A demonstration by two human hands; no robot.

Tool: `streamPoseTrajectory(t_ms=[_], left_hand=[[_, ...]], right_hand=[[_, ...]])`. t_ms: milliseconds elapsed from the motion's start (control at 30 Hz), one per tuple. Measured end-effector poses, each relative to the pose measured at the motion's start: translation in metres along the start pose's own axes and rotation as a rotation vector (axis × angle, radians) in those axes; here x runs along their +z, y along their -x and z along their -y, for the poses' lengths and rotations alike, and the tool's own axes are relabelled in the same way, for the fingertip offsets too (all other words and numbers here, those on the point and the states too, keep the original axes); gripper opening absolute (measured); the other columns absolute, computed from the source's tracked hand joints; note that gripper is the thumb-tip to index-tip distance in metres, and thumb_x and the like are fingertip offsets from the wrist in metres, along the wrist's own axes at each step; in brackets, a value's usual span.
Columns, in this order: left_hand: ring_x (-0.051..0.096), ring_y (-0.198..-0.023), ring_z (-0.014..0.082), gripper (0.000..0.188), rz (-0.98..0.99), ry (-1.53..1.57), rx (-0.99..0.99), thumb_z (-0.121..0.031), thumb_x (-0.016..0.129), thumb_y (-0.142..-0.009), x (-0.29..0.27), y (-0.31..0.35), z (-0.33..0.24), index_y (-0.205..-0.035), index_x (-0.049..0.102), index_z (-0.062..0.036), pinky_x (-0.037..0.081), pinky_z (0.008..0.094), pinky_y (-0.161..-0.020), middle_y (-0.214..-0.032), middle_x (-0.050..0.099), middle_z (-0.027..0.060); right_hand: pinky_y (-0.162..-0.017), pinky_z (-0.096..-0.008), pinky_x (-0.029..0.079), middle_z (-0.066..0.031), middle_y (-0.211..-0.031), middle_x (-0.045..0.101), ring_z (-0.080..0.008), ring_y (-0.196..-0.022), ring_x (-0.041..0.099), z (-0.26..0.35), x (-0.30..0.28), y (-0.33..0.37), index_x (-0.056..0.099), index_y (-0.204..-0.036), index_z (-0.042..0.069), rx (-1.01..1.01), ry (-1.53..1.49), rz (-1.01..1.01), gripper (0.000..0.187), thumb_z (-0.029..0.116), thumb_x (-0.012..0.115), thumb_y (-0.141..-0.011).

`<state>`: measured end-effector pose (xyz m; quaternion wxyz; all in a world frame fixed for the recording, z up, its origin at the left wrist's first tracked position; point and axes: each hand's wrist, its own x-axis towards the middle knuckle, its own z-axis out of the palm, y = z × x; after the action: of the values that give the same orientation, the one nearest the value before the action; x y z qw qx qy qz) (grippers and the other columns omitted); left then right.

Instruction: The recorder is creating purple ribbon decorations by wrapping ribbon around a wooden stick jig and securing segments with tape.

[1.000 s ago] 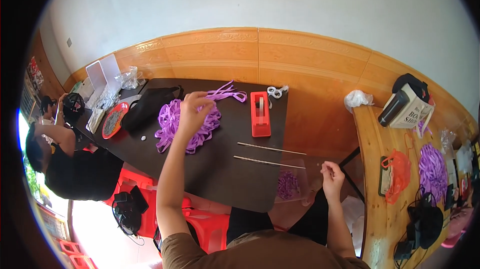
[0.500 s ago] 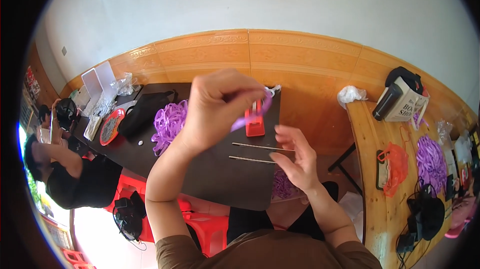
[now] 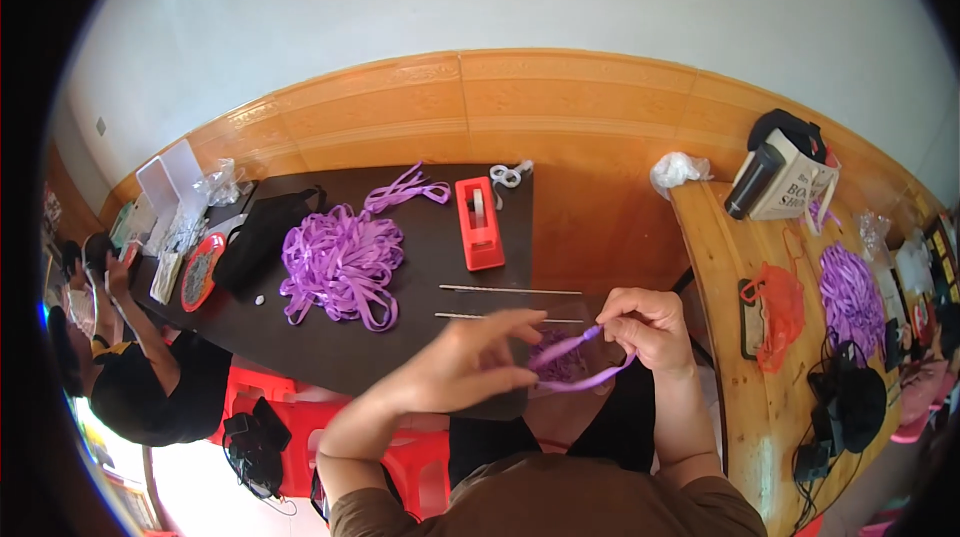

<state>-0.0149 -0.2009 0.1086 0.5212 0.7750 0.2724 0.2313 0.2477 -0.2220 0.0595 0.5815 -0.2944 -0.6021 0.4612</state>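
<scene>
"Purple ribbon (image 3: 567, 347), looped in mid-air at five o'clock from the centre of view!"

"Walk us down the sizes, then."

"Dark table (image 3: 425, 257) spreading at eight o'clock, and on it, at nine, a tangled heap of purple ribbons (image 3: 342, 262)."

"So who's got the loop?"

"Right hand (image 3: 650, 329), four o'clock: thumb and fingertips pinched on it. Left hand (image 3: 462, 362), six o'clock: fingers and thumb spread wide, thumb right by the ribbon, though I can't tell whether it touches."

"Smaller now?"

"Red tape dispenser (image 3: 481, 242), practically dead centre, with white scissors (image 3: 510, 175) just beyond it at one o'clock."

"Slimmest of all?"

"Two thin rods (image 3: 510, 289), five o'clock, lying one beyond the other, right ends jutting past the table's edge."
</scene>
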Motion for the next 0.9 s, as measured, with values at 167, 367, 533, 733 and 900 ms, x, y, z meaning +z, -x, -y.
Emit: streamPoseTrajectory(t_ms=[167,367,533,733,900], left_hand=[[0.06,-0.094,0.0195,0.045,0.03,1.062,-0.196,-0.018,0.046,-0.097,0.077,-0.021,0.073,-0.134,0.035,0.0028,0.049,0.0302,-0.081,-0.118,0.056,0.0148],[0.06,-0.082,0.0161,0.027,-0.188,1.25,-0.112,-0.018,0.046,-0.097,0.138,-0.043,0.096,-0.11,0.058,0.0015,0.049,0.0301,-0.074,-0.09,0.063,0.0079],[0.054,-0.066,0.0101,0.019,-0.261,1.35,-0.12,-0.016,0.051,-0.094,0.155,-0.058,0.116,-0.101,0.062,-0.0014,0.043,0.0229,-0.06,-0.079,0.06,0.0035],[0.048,-0.06,0.0041,0.016,-0.621,1.099,-0.192,-0.015,0.059,-0.09,0.171,-0.082,0.144,-0.099,0.065,-0.0038,0.035,0.0175,-0.049,-0.073,0.058,-0.001],[0.047,-0.06,0.0032,0.014,-0.789,1.026,-0.091,-0.013,0.06,-0.089,0.18,-0.098,0.169,-0.097,0.067,-0.0031,0.036,0.0171,-0.051,-0.073,0.059,-0.001]], right_hand=[[-0.044,-0.0175,0.032,-0.0044,-0.071,0.058,-0.0035,-0.05,0.043,-0.001,-0.016,0.005,0.063,-0.083,-0.001,0.243,-0.034,0.205,0.005,-0.001,0.058,-0.085],[-0.046,-0.0185,0.035,0.0013,-0.069,0.056,-0.0027,-0.054,0.046,-0.021,-0.034,0.005,0.063,-0.084,0.0,0.376,0.181,0.24,0.005,0.0,0.059,-0.085],[-0.05,-0.0198,0.04,0.0002,-0.071,0.06,-0.0043,-0.057,0.051,-0.046,-0.063,0.001,0.066,-0.089,0.0,0.357,0.284,0.327,0.008,0.0,0.06,-0.083],[-0.053,-0.0198,0.044,-0.0014,-0.07,0.061,-0.0068,-0.059,0.054,-0.105,-0.084,-0.028,0.064,-0.083,0.0,0.461,0.29,0.357,0.007,0.004,0.059,-0.084],[-0.053,-0.0197,0.044,-0.0003,-0.069,0.059,-0.0062,-0.059,0.053,-0.117,-0.078,-0.059,0.063,-0.081,0.0,0.469,0.231,0.388,0.007,0.005,0.059,-0.084]])
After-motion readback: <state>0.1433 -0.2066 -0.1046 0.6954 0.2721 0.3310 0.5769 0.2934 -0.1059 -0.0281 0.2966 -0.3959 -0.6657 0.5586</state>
